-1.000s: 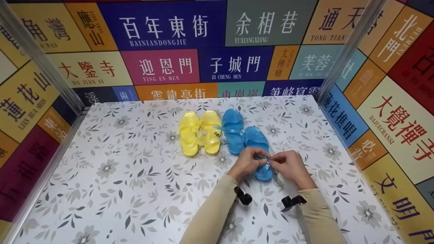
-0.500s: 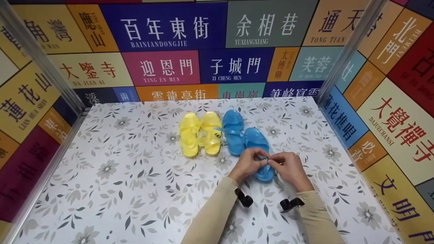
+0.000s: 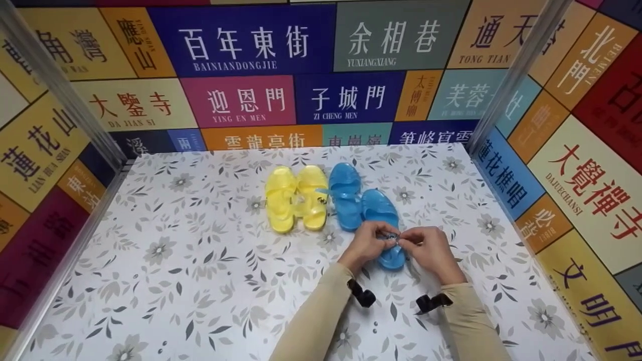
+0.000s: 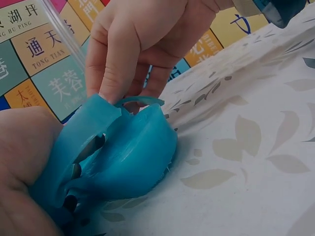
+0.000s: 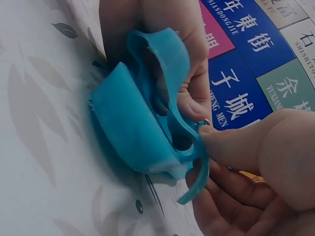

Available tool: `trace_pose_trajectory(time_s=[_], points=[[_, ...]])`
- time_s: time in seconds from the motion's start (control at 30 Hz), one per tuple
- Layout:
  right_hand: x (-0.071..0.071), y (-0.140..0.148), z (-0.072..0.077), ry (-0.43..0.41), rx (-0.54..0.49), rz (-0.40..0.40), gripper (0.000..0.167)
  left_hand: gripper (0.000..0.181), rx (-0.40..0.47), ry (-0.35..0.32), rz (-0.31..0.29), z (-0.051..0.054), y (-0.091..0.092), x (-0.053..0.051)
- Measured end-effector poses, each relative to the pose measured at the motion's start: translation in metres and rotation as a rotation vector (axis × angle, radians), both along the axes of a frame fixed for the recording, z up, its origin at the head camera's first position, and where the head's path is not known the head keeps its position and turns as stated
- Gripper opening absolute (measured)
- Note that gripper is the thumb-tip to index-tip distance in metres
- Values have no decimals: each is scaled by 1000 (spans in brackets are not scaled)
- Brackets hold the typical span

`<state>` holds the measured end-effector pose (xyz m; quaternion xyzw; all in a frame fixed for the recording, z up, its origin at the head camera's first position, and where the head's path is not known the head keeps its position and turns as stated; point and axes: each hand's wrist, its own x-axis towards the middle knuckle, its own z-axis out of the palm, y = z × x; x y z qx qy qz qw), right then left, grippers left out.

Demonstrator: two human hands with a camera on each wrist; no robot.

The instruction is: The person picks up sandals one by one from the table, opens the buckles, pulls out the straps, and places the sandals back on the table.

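Observation:
In the head view, a blue jelly sandal [image 3: 379, 204] lies tilted on the table, toe away from me. My left hand [image 3: 367, 244] holds its strap from the left side. From the right, my right hand [image 3: 430, 249] pinches the same strap close to the left fingertips. The right wrist view shows the looped blue ankle strap [image 5: 172, 64], a small metal buckle [image 5: 203, 123] at my right thumb, and the strap's loose end [image 5: 197, 187] hanging below. Fingertips partly hide the buckle. Beside this sandal lies its blue mate [image 3: 346, 200], its strap sticking out leftward.
A pair of yellow sandals [image 3: 281, 198] stands left of the blue ones, side by side. The table [image 3: 190, 281] has a white leaf-patterned cover. Panels with large printed characters [image 3: 241, 45] wall in the back and sides.
The hands stay at the strap of the same blue sandal, with only small finger shifts around the buckle. The sandals have not visibly moved on the table.

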<state>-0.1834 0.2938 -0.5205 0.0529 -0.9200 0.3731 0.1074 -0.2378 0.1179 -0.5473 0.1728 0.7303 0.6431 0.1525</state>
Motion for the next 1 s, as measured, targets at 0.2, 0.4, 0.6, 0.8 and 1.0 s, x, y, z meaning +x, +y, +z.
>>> trace_pose_trajectory(time_s=[0.2, 0.4, 0.6, 0.8, 1.0], points=[[0, -4, -3, 22, 19, -27, 4, 17, -6, -11, 10, -2, 2, 1], [1, 4, -3, -50, -12, 21, 7, 16, -15, -16, 17, -2, 0, 2], [4, 13, 0, -93, 0, 62, 8, 18, -17, -52, 14, 0, -2, 1], [3, 10, -2, -9, 22, 52, 5, 17, -38, -44, 1, 1, -1, 0], [0, 6, -6, 94, 45, 56, 6, 15, -70, -10, 8, 2, 2, 0]])
